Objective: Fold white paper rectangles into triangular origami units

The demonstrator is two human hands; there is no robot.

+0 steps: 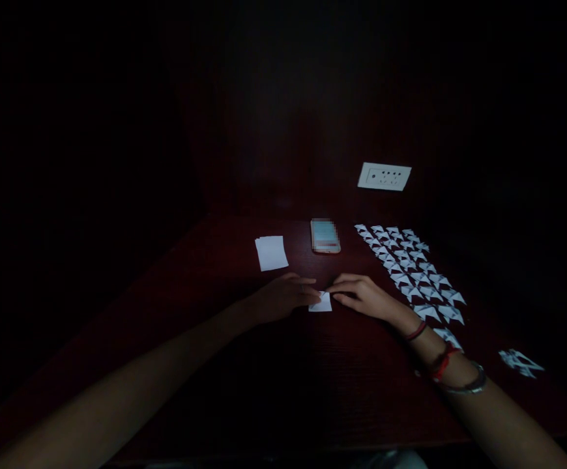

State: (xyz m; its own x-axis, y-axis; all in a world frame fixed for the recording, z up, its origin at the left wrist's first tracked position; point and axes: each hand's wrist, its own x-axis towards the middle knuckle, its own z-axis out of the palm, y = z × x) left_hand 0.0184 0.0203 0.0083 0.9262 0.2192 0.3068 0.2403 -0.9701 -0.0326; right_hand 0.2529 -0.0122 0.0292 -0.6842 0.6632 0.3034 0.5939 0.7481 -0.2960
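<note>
A small folded square of white paper (pixel 320 303) lies on the dark red table between my hands. My left hand (pixel 287 296) rests over its left side, fingers stretched out and fingertips on the paper. From the other side, my right hand (pixel 358 293) reaches in with its fingers apart, a fingertip at the upper right corner of the square. The palms face down, so the undersides of the fingers are hidden. A short crease or flap shows near the top of the paper.
Beyond my left hand lies a stack of white paper sheets (pixel 272 253). A phone (pixel 325 236) sits farther back. Rows of folded white paper pieces (pixel 405 260) spread on the right, near a separate paper cluster (pixel 521 362). A socket panel (pixel 384 176) is on the back wall.
</note>
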